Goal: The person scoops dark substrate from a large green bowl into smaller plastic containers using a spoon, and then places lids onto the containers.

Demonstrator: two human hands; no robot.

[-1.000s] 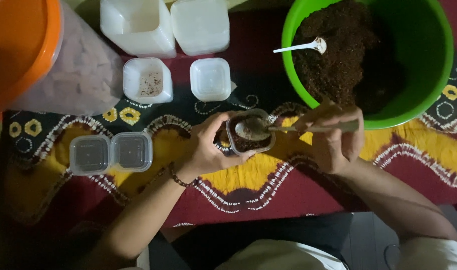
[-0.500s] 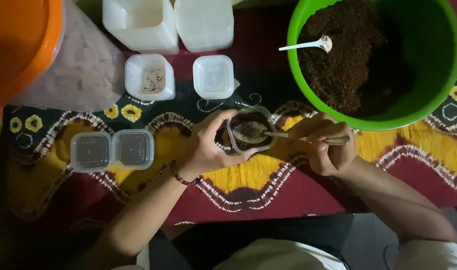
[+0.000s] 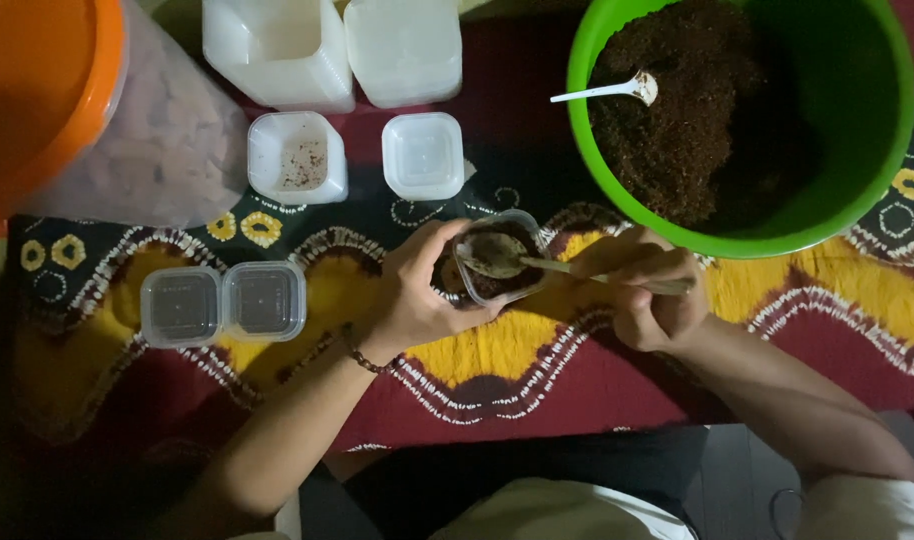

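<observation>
My left hand (image 3: 419, 292) grips a small clear plastic cup (image 3: 496, 256), tilted and partly filled with dark brown soil. My right hand (image 3: 649, 290) holds a spoon (image 3: 537, 261) by its handle, and the spoon's bowl rests inside the cup's mouth. Just beyond my right hand stands a big green bowl (image 3: 882, 150) with a heap of the same brown soil (image 3: 692, 110) and a white plastic spoon (image 3: 605, 90) stuck in it.
Two lidded small cups (image 3: 224, 303) sit at the left on the patterned red and yellow cloth (image 3: 537, 360). An open cup (image 3: 297, 157) and a lid (image 3: 423, 155) lie farther back, behind them two white containers (image 3: 342, 45). A large orange-lidded jar (image 3: 87, 110) fills the far left.
The cup and both hands have stayed nearly in place. The spoon's bowl has settled lower into the cup's mouth, and my right hand has shifted slightly down.
</observation>
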